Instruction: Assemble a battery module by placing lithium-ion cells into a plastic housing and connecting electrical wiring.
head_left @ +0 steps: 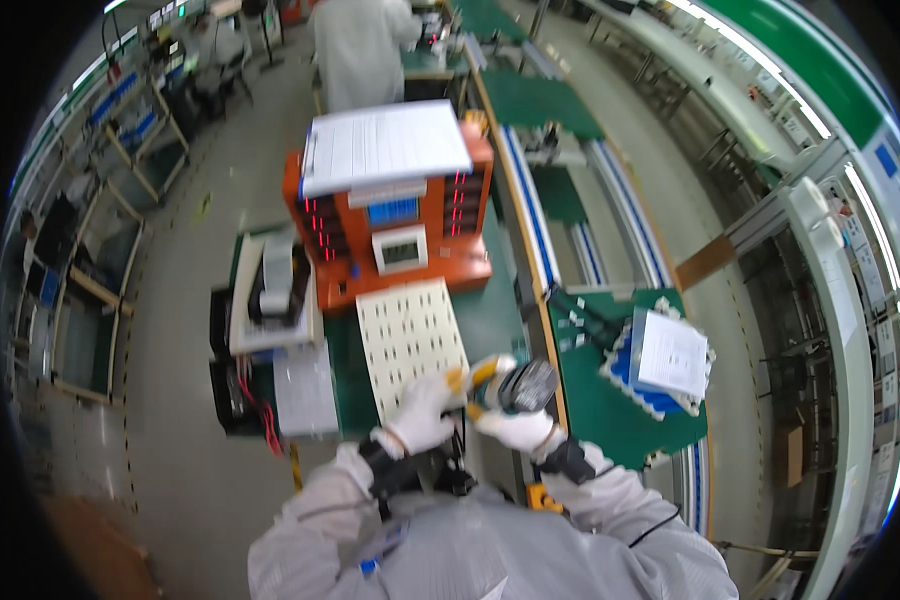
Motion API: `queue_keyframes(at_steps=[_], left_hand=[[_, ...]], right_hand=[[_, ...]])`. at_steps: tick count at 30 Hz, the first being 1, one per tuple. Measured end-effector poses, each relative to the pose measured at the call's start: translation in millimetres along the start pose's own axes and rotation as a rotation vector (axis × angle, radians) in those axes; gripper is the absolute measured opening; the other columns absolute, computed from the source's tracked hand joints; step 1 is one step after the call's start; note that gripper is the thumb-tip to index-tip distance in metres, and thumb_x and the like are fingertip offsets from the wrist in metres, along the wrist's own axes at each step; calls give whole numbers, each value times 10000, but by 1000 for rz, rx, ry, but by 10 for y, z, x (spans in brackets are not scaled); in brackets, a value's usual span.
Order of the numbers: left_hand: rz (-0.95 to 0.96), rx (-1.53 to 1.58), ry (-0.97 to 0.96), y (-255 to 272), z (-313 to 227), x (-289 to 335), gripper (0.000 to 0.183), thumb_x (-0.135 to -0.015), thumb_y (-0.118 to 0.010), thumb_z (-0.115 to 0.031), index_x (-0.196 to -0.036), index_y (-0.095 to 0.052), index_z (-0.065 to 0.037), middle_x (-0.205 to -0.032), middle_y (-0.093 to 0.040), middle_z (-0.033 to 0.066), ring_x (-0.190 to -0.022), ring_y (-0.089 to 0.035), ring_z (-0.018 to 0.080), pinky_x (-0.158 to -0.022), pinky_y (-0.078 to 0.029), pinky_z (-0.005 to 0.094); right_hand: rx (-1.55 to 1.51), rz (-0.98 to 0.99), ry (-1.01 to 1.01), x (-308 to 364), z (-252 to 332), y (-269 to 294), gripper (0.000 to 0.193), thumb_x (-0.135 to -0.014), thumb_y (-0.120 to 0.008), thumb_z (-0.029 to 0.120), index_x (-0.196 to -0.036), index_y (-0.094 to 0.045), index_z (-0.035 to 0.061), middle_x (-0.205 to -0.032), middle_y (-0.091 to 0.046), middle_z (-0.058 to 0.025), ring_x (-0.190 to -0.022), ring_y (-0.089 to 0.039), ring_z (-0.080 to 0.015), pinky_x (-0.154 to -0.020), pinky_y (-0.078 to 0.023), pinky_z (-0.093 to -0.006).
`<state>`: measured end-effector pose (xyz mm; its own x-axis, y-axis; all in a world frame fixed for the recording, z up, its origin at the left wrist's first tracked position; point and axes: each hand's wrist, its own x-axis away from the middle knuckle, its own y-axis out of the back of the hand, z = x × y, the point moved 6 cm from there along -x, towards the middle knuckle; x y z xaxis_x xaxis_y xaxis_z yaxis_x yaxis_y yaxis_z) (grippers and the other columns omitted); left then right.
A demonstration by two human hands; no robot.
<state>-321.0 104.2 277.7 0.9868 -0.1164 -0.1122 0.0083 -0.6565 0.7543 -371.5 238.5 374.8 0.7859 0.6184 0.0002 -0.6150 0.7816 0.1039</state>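
Note:
Both my hands wear white gloves with yellow fingertips and meet in front of my body at the bench's near edge. My right hand [515, 428] is closed round a dark, rounded device [523, 387] with a silver, ribbed end; blur hides its exact kind. Just left of it, my left hand [422, 414] has its fingers drawn together beside the device, over the lower corner of a cream slotted board [407, 335]. Whatever those fingers pinch is too small or blurred to make out. The board leans against an orange test unit [440, 262] with red digits and a blue screen.
A clipboard with paper [385, 145] lies atop the orange unit. On the left stand a small label printer [278, 285] and red wires [260, 405]. To the right runs a conveyor line [610, 220], carrying blue trays with a paper sheet [673, 355]. A co-worker [358, 55] stands ahead.

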Motion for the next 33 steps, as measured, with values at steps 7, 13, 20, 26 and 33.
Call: queue_keyframes(at_steps=[7, 13, 20, 26, 33], left_hand=[[52, 137, -59, 339, 19, 102, 629, -745, -739, -228, -1322, -564, -49, -1260, -567, 210, -1174, -525, 395, -1038, -417, 430], [92, 207, -64, 516, 421, 315, 561, -775, -732, -241, -1276, -599, -25, -1310, -565, 216, -1179, -538, 392, -1038, -426, 423], [-9, 423, 68, 1373, 918, 783, 391, -826, -728, -191, -1188, -672, -53, -1135, -676, 152, -1081, -633, 316, -957, -491, 361], [-535, -301, 589, 2534, 2403, 1747, 152, -770, -619, -106, -891, -685, -43, -889, -662, 172, -838, -649, 375, -751, -529, 454], [-45, -460, 853, 2065, 3580, 2151, 187, -870, -526, -112, -929, -690, -45, -981, -674, 206, -946, -664, 407, -819, -544, 481]], right_hand=[[127, -142, 60, -101, -41, 37, 356, -690, -775, 12, -1016, -632, 22, -899, -653, -44, -820, -626, -144, -778, -522, -285], [-39, -323, 22, -174, -16, -26, 241, -671, -672, -91, -855, -600, 47, -802, -636, -37, -753, -612, -141, -707, -520, -295], [-9, -467, -12, -162, 29, -105, 314, -693, -711, -76, -937, -573, 65, -900, -626, -38, -832, -611, -153, -782, -503, -298], [84, -410, 17, -271, 185, -84, 261, -668, -693, -80, -872, -590, 45, -820, -648, -60, -761, -638, -175, -718, -542, -317], [27, -357, -16, -259, 103, -63, 360, -662, -693, -84, -978, -568, 36, -919, -663, -97, -863, -653, -210, -819, -553, -353]])
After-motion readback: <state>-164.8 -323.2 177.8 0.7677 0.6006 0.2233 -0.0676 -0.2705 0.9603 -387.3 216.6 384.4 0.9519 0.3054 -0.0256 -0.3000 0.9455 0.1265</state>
